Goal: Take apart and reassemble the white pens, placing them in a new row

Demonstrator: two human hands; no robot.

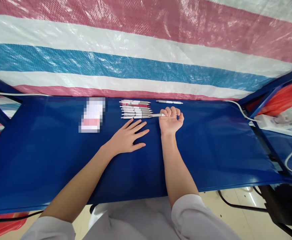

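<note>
My right hand (171, 120) is turned palm up with its fingers curled round one end of a white pen (157, 115). That pen points left, its tip close to the right ends of a row of pens (135, 110). The row holds several white and grey pens and a red one (135, 105), laid side by side. Just below the row, my left hand (128, 137) lies with its fingers spread and nothing in it. A single white and grey pen (169, 102) lies apart, beyond my right hand near the back edge.
A blue table (211, 150) carries everything. On the left lies a blurred white and pink rectangular thing (92, 115). Striped plastic sheeting (135, 63) hangs along the back. A white cable (243, 111) runs by the right frame, near a white power strip (263, 121) and a red bag (286, 98).
</note>
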